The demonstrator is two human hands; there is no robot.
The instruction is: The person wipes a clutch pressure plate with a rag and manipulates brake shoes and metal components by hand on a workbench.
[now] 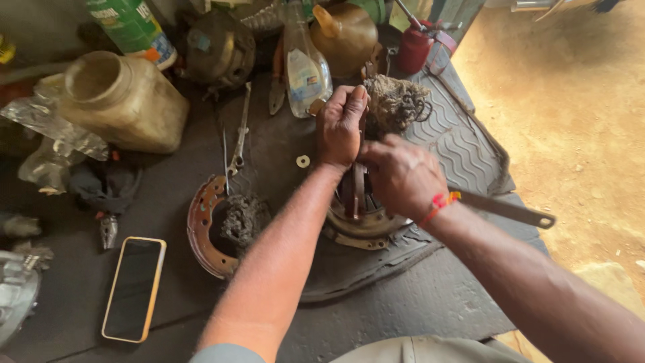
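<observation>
Hands gripping rusty round brake hub.

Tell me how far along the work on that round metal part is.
Done: one curved brake shoe already lies loose on the dark bench, beside a clump of dirty rag. In hand: the left hand grips a wad of frayed fibre above the round metal hub, while the right hand works on its upright part. Left: the hub's upright parts are not off yet; a spanner lies unused nearby.
</observation>
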